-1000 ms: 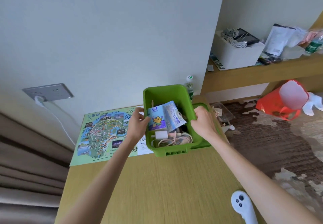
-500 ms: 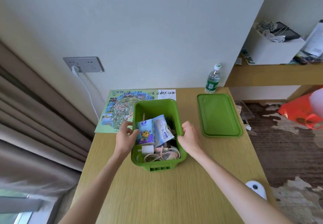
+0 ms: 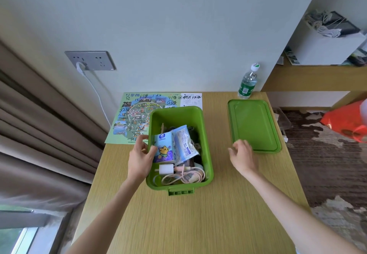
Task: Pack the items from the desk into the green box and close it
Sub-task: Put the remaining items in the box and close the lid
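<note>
Head view: left hand (image 3: 141, 158) grips green box (image 3: 207, 146), lid (image 3: 254, 124) apart.

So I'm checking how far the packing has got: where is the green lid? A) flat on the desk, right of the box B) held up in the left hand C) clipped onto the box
A: the lid lies flat on the desk beside the open green box, with the right hand near its corner.
</note>
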The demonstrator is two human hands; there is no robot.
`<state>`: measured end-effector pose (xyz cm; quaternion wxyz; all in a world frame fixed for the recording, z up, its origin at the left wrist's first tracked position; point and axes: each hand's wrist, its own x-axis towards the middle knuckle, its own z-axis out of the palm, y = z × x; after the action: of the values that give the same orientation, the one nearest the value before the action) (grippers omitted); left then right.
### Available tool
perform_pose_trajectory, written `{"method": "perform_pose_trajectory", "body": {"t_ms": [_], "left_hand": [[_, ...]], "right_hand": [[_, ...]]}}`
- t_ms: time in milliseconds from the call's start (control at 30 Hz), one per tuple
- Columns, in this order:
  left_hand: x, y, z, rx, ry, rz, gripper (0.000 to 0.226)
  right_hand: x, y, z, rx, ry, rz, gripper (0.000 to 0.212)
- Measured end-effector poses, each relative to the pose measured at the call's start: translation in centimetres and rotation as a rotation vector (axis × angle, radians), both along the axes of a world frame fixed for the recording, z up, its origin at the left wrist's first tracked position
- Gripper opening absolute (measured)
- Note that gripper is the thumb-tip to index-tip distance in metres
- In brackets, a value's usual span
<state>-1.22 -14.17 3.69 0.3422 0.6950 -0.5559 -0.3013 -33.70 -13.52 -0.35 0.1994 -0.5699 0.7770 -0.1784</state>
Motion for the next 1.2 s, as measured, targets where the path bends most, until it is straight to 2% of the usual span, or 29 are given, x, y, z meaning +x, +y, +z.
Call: {"method": "perform_pose_trajectory", "body": {"t_ms": [133, 300, 400, 533, 600, 667, 733, 833, 900, 1000, 1067, 1133, 1200], "left_hand": [[0.0, -0.2, -0.4, -0.011, 0.005, 0.002, 0.032], [0.0, -0.2, -0.2, -0.012, -0.01, 0.01, 0.032], [0.0, -0.2, 0.0, -0.012, -0.011, 0.005, 0.032], [0.0, -0.1, 0.1, -0.01, -0.021, 0.006, 0.032], [0.0, -0.1, 0.1, -0.008, -0.014, 0.011, 0.031], [0.1, 0.0, 0.1, -0.001, -0.009, 0.011, 0.028], [0.0, 0.1, 0.2, -0.008, -0.025, 0.004, 0.024], [-0.1, 0.2, 0.7, 0.006, -0.058, -0.003, 0.021], [-0.2, 0.1, 1.3, 0.055, -0.08, -0.02, 0.02], [-0.4, 0.4, 2.8, 0.153, -0.089, -0.048, 0.029], [-0.8, 0.6, 4.1, 0.182, -0.111, -0.021, 0.036], [-1.5, 0.8, 5.7, 0.125, -0.13, 0.028, 0.038], [-2.8, 1.1, 7.7, 0.03, -0.033, 0.039, 0.032]], "right_hand": [[-1.9, 0.3, -2.7, 0.102, 0.238, 0.118, 0.041], [-1.6, -0.2, -3.5, 0.09, 0.429, 0.155, 0.035], [-0.8, 0.4, -3.6, 0.106, 0.481, 0.193, 0.033], [0.2, 2.0, -3.2, 0.13, 0.508, 0.359, 0.043], [0.4, 2.6, -2.5, 0.077, 0.502, 0.38, 0.046], [0.5, 2.8, -1.1, -0.035, 0.484, 0.374, 0.039], [0.7, 2.8, 0.9, -0.194, 0.416, 0.362, 0.026], [1.4, 2.5, 5.2, -0.362, 0.214, 0.327, 0.025], [2.1, 2.6, 8.2, -0.46, 0.015, 0.272, 0.023], [3.1, 3.4, 12.8, -0.502, -0.302, 0.165, 0.012], [3.6, 3.8, 15.6, -0.545, -0.391, 0.109, 0.009], [4.1, 4.3, 18.1, -0.596, -0.463, 0.08, 0.008], [4.6, 5.1, 20.0, -0.633, -0.56, 0.069, 0.007]]}}
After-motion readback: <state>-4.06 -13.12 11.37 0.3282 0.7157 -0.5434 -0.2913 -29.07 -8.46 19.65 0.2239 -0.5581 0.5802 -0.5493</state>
